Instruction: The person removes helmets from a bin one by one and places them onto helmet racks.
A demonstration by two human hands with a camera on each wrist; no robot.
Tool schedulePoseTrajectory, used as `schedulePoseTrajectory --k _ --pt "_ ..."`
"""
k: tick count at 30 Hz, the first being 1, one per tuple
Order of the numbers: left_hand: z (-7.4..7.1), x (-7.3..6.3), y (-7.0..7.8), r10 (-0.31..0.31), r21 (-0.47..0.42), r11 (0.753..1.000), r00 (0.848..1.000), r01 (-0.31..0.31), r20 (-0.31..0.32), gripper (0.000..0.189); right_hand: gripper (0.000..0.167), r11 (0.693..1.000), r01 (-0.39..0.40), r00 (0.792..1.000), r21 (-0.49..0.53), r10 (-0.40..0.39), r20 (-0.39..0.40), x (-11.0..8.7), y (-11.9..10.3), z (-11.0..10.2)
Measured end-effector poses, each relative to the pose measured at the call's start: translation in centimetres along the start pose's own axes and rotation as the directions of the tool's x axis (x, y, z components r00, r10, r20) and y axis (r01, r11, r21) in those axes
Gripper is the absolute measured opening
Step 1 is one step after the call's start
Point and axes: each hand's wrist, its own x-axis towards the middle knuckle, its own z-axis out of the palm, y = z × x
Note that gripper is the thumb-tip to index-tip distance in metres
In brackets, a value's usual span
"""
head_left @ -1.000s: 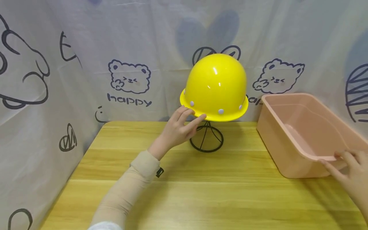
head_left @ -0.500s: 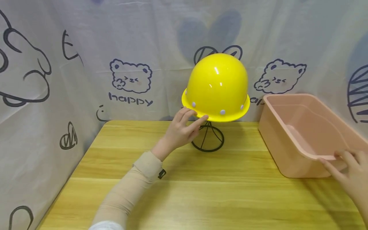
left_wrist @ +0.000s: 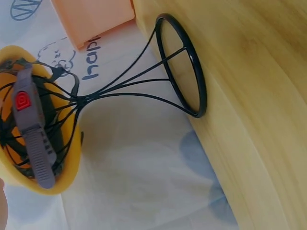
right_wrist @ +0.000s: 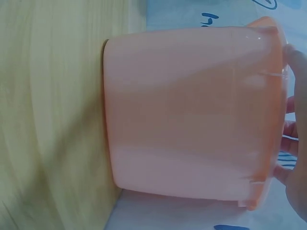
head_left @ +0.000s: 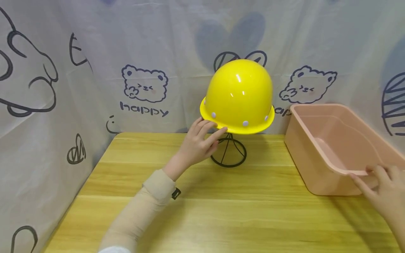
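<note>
In the head view a yellow hard hat (head_left: 239,93) sits on a black wire stand (head_left: 229,165) on the wooden table. My left hand (head_left: 197,144) touches the front left of its brim with extended fingers. From below, the left wrist view shows the hat's inner straps and grey adjuster band (left_wrist: 29,115); just a sliver of the hand shows at the left edge. At the right, a pink plastic bin (head_left: 302,154) stands on the table. My right hand (head_left: 387,191) rests its fingertips on the bin's near rim, fingers loosely spread along it.
The wooden table (head_left: 202,218) spans the foreground. A white curtain (head_left: 186,42) printed with bears and lettering hangs behind it and along the left side. The bin stands to the right of the hat and stand.
Both hands stay at the brim and the rim. The view shifts very slightly; hat, stand and bin keep their places.
</note>
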Motion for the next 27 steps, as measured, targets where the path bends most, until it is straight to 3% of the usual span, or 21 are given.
schedulePoseTrajectory --k 5,9,14,18,22,24,27 --pt "-1.5 -0.3 0.1 -0.075 0.014 0.997 0.992 0.074 0.104 0.05 0.09 1.0 -0.019 0.994 -0.001 0.019 0.107 0.5 -0.4 -0.5" --pt "-2.6 -0.8 0.1 -0.141 0.016 0.99 0.971 0.141 0.194 0.056 0.069 0.999 -0.038 0.978 -0.033 0.043 0.203 0.9 -1.0 -0.8" --pt "-3.8 -1.7 -0.3 -0.194 0.018 0.98 0.945 0.197 0.264 0.064 0.068 0.996 0.072 0.964 -0.045 -0.058 0.259 1.8 -2.2 -0.8" --pt "-4.7 -2.3 -0.7 -0.233 0.038 0.972 0.924 0.233 0.303 0.065 0.064 0.992 0.11 0.941 -0.058 -0.085 0.327 2.5 -3.7 -0.7" --pt "-5.9 -2.9 -1.2 -0.304 0.077 0.952 0.879 0.296 0.368 0.067 0.059 0.989 0.123 0.921 -0.083 -0.083 0.38 3.5 -5.4 -0.7" --pt "-6.6 -3.3 -1.3 -0.348 0.095 0.936 0.847 0.339 0.403 0.068 0.056 0.988 0.139 0.915 -0.071 -0.101 0.391 4.1 -6.2 -0.5" --pt "-7.6 -3.9 -1.3 -0.422 0.111 0.901 0.786 0.42 0.452 0.07 0.056 0.986 0.164 0.915 -0.02 -0.145 0.376 4.8 -7.4 0.2"
